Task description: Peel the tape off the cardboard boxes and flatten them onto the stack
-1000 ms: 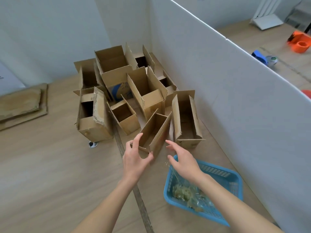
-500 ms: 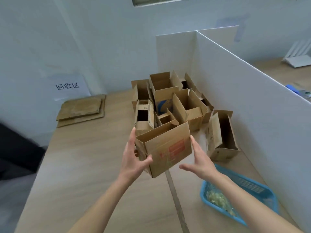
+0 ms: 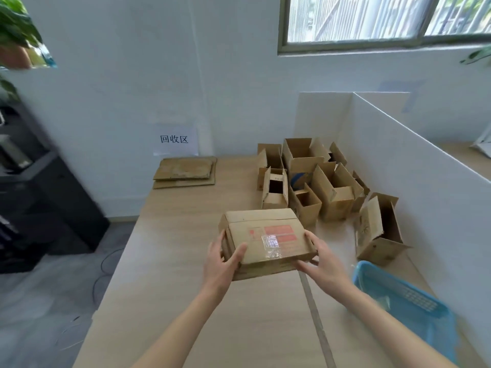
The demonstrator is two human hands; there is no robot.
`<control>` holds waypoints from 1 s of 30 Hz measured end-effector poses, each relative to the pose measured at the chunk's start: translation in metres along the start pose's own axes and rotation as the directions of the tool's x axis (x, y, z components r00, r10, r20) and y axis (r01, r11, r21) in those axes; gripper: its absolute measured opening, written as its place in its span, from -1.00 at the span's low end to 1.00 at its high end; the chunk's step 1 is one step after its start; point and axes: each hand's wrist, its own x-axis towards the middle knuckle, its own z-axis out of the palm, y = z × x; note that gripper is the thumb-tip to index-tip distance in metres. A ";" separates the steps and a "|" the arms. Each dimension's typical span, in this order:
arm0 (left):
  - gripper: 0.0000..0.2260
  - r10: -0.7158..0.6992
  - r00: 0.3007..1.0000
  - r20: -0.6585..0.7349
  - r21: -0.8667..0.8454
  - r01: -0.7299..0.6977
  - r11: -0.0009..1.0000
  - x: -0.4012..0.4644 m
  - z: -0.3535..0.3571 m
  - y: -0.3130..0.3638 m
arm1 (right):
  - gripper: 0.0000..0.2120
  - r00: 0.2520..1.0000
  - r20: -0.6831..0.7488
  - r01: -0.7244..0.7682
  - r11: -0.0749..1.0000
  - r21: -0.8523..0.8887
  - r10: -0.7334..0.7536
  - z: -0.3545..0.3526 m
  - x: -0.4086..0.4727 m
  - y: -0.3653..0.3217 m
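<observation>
Both hands now clamp one box [image 3: 265, 241] lifted clear of the pile [image 3: 318, 187], turned printed face up, so its tape [image 3: 271, 244] is exposed for peeling. Left hand [image 3: 221, 261] grips at 9 o'clock, right hand [image 3: 322, 264] at 3; stack [image 3: 186, 171] lies at 11.

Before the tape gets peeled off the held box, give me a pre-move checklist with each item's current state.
1. Box held by both hands: ok; left hand and right hand grip its ends.
2. Clear tape facing up and reachable: ok.
3. A finger on the tape's edge: not ok.
4. Blue basket for scraps beside the right hand: ok.
5. Flattened stack unobstructed: ok.
6. Tape on the box's underside: cannot tell.
</observation>
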 end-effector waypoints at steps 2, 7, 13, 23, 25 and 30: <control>-0.01 -0.034 0.996 0.088 -0.015 0.035 0.999 -0.014 -0.005 -0.002 | -0.22 1.000 -0.023 0.004 1.000 0.011 -0.003 0.003 -0.011 -0.005; 0.08 -0.098 0.977 0.188 0.035 0.093 0.995 -0.037 -0.009 -0.022 | -0.25 0.994 -0.056 -0.085 0.992 0.096 0.090 0.011 -0.045 -0.012; -0.15 -0.105 0.972 0.211 0.092 0.087 0.992 -0.060 -0.006 -0.043 | -0.35 0.973 -0.064 -0.216 0.973 0.078 0.221 0.019 -0.076 0.001; -0.39 -0.337 0.916 0.217 0.198 0.297 0.934 -0.080 0.027 -0.117 | -0.40 0.934 -0.030 -0.349 0.925 0.152 0.357 0.043 -0.098 0.046; -0.38 -0.374 0.900 0.222 0.200 0.334 0.921 -0.085 0.029 -0.130 | -0.33 0.936 0.038 -0.353 0.926 0.132 0.351 0.051 -0.101 0.058; -0.33 -0.466 0.852 0.238 0.266 0.405 0.875 -0.090 0.030 -0.152 | -0.28 0.932 0.133 -0.345 0.937 0.047 0.337 0.076 -0.105 0.073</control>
